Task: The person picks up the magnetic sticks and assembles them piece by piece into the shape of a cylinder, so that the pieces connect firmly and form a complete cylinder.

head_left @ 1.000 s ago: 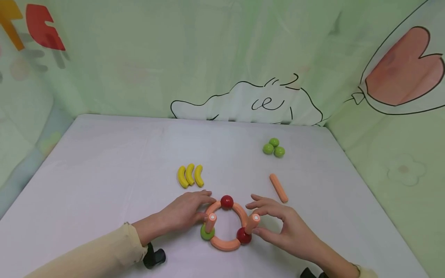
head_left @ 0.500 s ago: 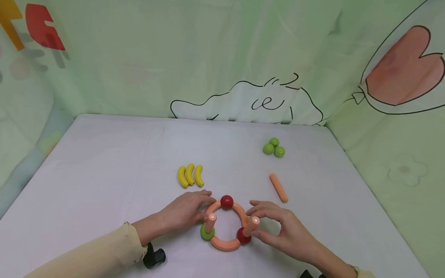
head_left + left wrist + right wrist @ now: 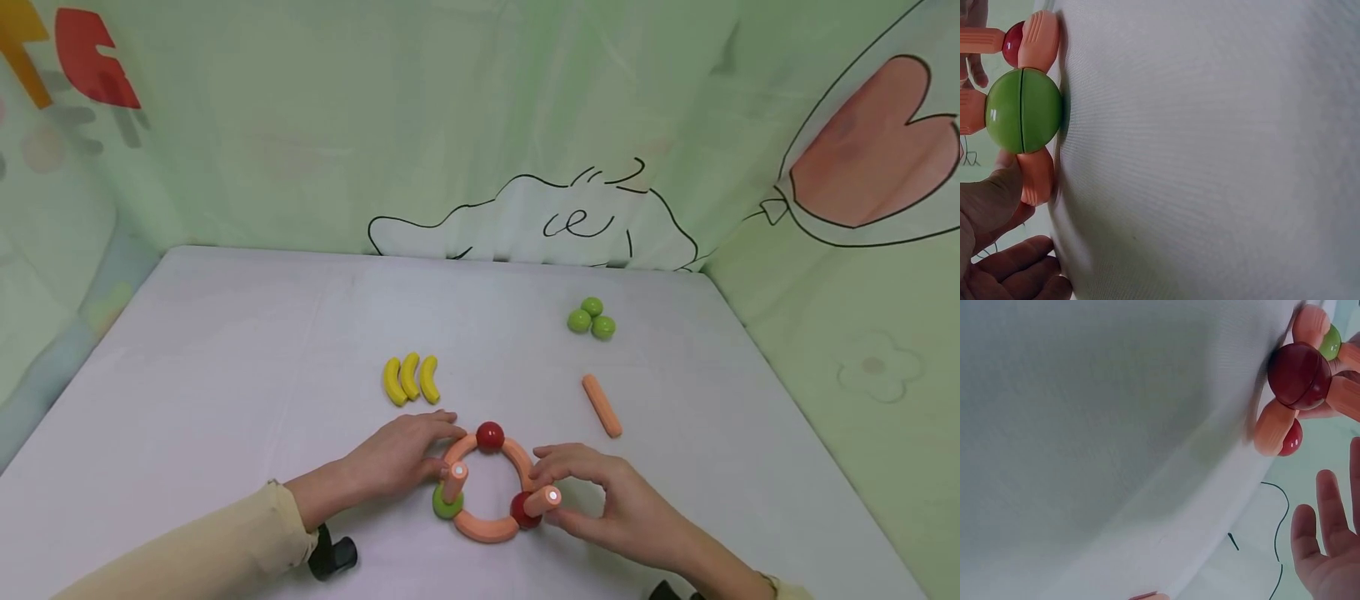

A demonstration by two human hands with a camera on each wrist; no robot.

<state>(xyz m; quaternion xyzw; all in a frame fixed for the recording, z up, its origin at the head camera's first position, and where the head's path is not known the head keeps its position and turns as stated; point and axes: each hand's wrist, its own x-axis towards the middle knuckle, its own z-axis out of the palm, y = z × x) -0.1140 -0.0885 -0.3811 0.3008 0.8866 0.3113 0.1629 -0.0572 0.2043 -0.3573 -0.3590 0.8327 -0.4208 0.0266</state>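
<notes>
An orange ring of curved toy sticks [image 3: 486, 529] joined by balls lies on the white table. Its balls are a red one at the back [image 3: 490, 436], a red one at right [image 3: 522, 510] and a green one [image 3: 1022, 111] at left. My left hand [image 3: 401, 454] grips the ring's left curved stick [image 3: 1036, 178], thumb against it beside the green ball. From that ball rises a short straight stick [image 3: 455, 482]. My right hand [image 3: 611, 504] pinches another straight stick [image 3: 542, 502], tilted outward from the right red ball, between thumb and forefinger; its other fingers [image 3: 1334, 506] are spread.
Beyond the ring, several small things lie on the table: yellow banana-shaped pieces [image 3: 409, 377], green balls [image 3: 592, 319] and a loose orange stick [image 3: 602, 406]. A patterned green cloth [image 3: 300, 125] hangs behind the table's far edge.
The straight stick at the right red ball has tipped down toward the front as my right hand shifted slightly toward me. My left hand and the ring have stayed put.
</notes>
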